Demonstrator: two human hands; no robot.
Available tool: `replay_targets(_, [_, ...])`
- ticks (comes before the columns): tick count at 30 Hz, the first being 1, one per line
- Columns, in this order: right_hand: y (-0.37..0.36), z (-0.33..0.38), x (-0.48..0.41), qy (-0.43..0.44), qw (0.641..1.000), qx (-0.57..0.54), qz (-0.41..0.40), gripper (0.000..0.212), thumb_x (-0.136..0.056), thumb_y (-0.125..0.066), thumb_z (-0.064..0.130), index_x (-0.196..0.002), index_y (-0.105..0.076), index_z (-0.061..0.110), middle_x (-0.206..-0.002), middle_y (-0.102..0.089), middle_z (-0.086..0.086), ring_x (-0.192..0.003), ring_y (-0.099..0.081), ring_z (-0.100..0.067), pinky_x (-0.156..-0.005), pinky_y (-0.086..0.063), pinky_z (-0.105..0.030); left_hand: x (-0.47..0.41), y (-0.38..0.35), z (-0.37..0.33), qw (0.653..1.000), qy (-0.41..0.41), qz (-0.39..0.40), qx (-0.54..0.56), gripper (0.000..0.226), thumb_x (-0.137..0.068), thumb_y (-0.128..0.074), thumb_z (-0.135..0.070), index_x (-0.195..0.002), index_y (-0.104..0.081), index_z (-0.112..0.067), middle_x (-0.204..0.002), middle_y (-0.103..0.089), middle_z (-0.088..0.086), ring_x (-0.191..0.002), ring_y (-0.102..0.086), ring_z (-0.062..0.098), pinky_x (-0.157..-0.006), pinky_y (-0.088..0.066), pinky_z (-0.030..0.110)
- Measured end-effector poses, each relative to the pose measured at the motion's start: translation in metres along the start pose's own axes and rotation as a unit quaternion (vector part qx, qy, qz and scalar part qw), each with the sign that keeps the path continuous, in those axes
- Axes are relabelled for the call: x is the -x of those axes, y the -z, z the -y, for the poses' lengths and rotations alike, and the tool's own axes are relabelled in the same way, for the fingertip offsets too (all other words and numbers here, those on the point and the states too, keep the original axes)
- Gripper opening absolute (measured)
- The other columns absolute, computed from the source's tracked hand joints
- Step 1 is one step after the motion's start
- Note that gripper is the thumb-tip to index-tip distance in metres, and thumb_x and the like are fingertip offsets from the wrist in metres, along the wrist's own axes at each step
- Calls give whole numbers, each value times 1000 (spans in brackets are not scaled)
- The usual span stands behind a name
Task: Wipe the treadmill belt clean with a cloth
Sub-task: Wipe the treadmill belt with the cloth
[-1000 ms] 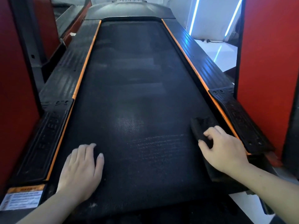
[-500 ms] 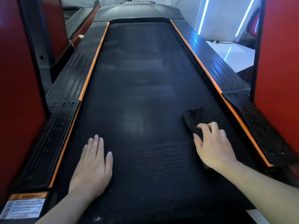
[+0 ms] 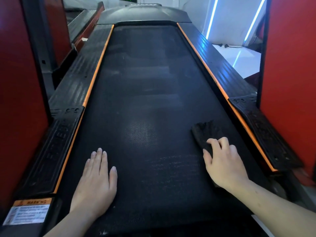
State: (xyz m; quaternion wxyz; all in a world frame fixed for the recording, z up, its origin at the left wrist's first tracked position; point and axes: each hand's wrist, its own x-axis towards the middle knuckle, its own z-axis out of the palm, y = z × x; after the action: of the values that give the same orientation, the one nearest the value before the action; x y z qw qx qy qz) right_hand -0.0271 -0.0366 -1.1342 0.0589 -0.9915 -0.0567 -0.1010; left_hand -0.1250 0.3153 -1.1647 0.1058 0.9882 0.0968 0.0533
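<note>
While the right hand (image 3: 222, 161) pinches the cloth (image 3: 206, 134), unwiped belt (image 3: 145, 100) runs lengthwise ahead of it; the left hand (image 3: 95, 182) lies flat.

The long black textured treadmill belt (image 3: 145, 108) ran away from the viewer between two black ribbed side rails (image 3: 77, 86), each edged with a thin orange strip (image 3: 95, 74). It ended at a rounded dark plastic motor cover (image 3: 143, 14). Pale dusty smears and faint scuff lines marked its surface. A dark crumpled cloth (image 3: 205, 132) lay on the belt near its right edge, and the right hand (image 3: 222, 165) gripped its near end with curled fingers. The left hand (image 3: 95, 182) rested flat on the belt toward the left side, fingers straight. A white and orange warning label (image 3: 27, 212) sat at the near end of the left rail.
</note>
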Motion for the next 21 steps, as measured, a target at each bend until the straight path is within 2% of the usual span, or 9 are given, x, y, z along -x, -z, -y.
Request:
replay_targets(5, [13,-5,4,15,999,-19,39,43,-98,-46,46,-134,-50,23,-115,-44,5,-83,-47,-14,-63,-44,-25,10,2,-1,1000,2,7,-18,83,-92,-3,-55,-154,-13,-2,-165,-2,7,-151,9,13,-122,3,31])
replay_targets(6, [17,-7,2,23,998,-28,48,42,-98,-45,47,-133,-50,24,-114,-43,7,-86,-48,-13,-64,-45,-24,12,4,-1,999,3,11,-32,82,-93,-6,-55,-154,-17,-1,-164,-8,9,-152,2,16,-123,-2,33])
replay_targets(8, [24,-13,-2,44,997,-39,54,40,-99,-46,48,-131,-51,24,-111,-43,11,-87,-50,-11,-65,-47,-25,11,14,0,997,-15,7,-74,77,-95,-17,-51,-148,-34,2,-157,-31,16,-148,-27,26,-120,-24,41])
replay_targets(9, [26,-17,-3,56,997,-37,47,39,-98,-48,47,-128,-53,23,-108,-44,10,-86,-51,-12,-66,-48,-27,8,21,2,995,-28,4,-92,72,-96,-23,-47,-144,-43,4,-149,-45,19,-138,-42,30,-113,-34,46])
replay_targets(11, [28,-26,-8,68,997,-22,25,36,-96,-55,42,-122,-59,19,-105,-48,6,-86,-55,-19,-68,-51,-34,2,33,14,992,-32,-18,-119,65,-95,-31,-39,-137,-50,6,-131,-58,22,-121,-55,37,-103,-40,52])
replay_targets(13, [28,-37,-16,50,999,-5,1,33,-92,-62,35,-117,-63,14,-103,-53,-2,-87,-58,-29,-72,-52,-43,-5,43,40,987,-4,-37,-156,65,-95,-30,-38,-138,-48,8,-133,-55,25,-126,-49,41,-108,-33,55])
replay_targets(16, [31,-54,-29,-13,999,44,-17,30,-88,-69,25,-112,-66,7,-100,-57,-14,-81,-56,-43,-70,-51,-49,-11,46,84,988,20,-23,-152,69,-97,-22,-41,-148,-35,3,-153,-32,26,-143,-27,44,-115,-24,57])
replay_targets(19, [28,-59,-34,-34,991,130,6,28,-86,-71,20,-107,-65,2,-97,-56,-19,-76,-51,-46,-66,-49,-52,-13,41,93,993,22,-34,-109,68,-95,-25,-39,-150,-29,0,-158,-25,24,-146,-22,41,-118,-20,53])
replay_targets(21, [25,-54,-35,-57,986,149,38,26,-93,-61,24,-111,-62,5,-107,-54,-16,-83,-49,-46,-74,-47,-52,-14,38,94,993,21,-44,-104,71,-93,-23,-39,-152,-24,1,-160,-21,20,-148,-19,35,-120,-16,48])
